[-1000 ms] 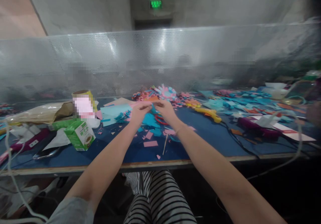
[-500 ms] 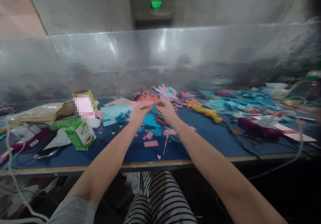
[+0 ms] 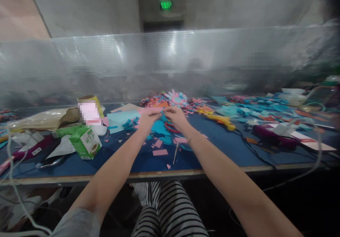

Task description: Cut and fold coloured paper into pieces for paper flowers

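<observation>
My left hand [image 3: 149, 118] and my right hand [image 3: 175, 115] meet over the middle of the table, fingers pinched together. Between the fingertips shows a small piece of blue paper [image 3: 162, 110], mostly covered by the fingers. Beneath the hands lie blue paper pieces [image 3: 159, 127] and the red handle of what look like scissors [image 3: 170, 126]. Just beyond sits a pink and blue paper flower [image 3: 176, 98] on a heap of cut paper. Left of my left hand are light blue paper sheets [image 3: 119, 119].
A yellow glue gun [image 3: 221, 121] with a black cord lies to the right. A green box [image 3: 86, 143], a phone [image 3: 50, 162] and a tape roll [image 3: 90, 106] are at left. Purple power strips [image 3: 276, 137] flank both sides. A perforated screen [image 3: 159, 60] stands behind.
Both hands stay in nearly the same place, with the blue paper piece still between the fingertips. The view has shifted very slightly.
</observation>
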{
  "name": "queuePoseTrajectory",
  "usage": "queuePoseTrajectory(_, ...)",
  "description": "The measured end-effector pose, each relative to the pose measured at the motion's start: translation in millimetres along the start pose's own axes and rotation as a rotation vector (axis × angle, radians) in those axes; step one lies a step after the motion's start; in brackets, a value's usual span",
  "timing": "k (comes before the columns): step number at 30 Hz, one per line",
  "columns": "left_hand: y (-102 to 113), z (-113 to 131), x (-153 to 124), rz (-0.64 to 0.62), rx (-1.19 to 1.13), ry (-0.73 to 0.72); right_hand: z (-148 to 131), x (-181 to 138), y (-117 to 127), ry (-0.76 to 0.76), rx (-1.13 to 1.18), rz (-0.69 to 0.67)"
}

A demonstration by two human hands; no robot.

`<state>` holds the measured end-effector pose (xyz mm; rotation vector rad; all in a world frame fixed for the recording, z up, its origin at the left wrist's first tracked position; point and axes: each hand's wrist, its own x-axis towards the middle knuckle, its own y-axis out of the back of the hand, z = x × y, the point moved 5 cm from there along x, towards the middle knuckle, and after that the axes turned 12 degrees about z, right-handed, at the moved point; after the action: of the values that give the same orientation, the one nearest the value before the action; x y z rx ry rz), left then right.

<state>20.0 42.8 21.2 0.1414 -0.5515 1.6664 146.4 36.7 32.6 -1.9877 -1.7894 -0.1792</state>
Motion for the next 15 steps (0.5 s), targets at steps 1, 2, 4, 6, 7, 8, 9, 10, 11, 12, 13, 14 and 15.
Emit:
queuePoseTrajectory(1,0.5,-0.2,0.2,0.008,-0.003,0.004,1.4,0.7,0.0,-0.001,0.007,-0.003)
queuePoseTrajectory(2,0.9,-0.3,0.3,0.015,-0.006,0.01,2.8,1.4,0.1,0.0,0.009,-0.006)
queuePoseTrajectory(4,1.0,0.0,0.1,0.023,-0.004,0.019,4.7,2.6,0.3,0.003,0.003,-0.009)
queuePoseTrajectory(6,0.1,1.7,-0.7,0.021,-0.004,0.013,4.6,3.3,0.7,0.011,-0.002,-0.006)
queuePoseTrajectory(7,-0.6,2.7,-1.3,0.019,-0.008,0.012,3.9,3.4,0.7,0.017,-0.001,-0.006)
queuePoseTrajectory(8,-1.2,3.7,-1.9,0.018,-0.016,0.015,3.1,3.4,0.5,0.022,0.001,-0.009)
queuePoseTrajectory(9,-1.7,4.6,-2.5,0.019,-0.024,0.02,2.2,3.3,0.2,0.028,0.002,-0.014)
queuePoseTrajectory(10,-1.9,5.4,-3.0,0.023,-0.029,0.025,1.5,3.3,-0.1,0.034,-0.001,-0.019)
queuePoseTrajectory(11,-1.9,6.2,-3.4,0.029,-0.025,0.027,1.1,3.2,-0.5,0.04,-0.009,-0.023)
queuePoseTrajectory(12,-1.6,7.0,-3.7,0.037,-0.013,0.023,1.0,3.2,-0.7,0.046,-0.022,-0.026)
queuePoseTrajectory(13,-1.4,7.7,-3.8,0.041,0.005,0.014,1.3,3.1,-0.9,0.05,-0.035,-0.026)
queuePoseTrajectory(14,-1.1,8.4,-3.8,0.044,0.025,0.001,1.8,3.1,-1.0,0.05,-0.046,-0.026)
queuePoseTrajectory(15,-0.8,8.8,-3.7,0.045,0.042,-0.011,2.3,2.9,-1.1,0.049,-0.051,-0.027)
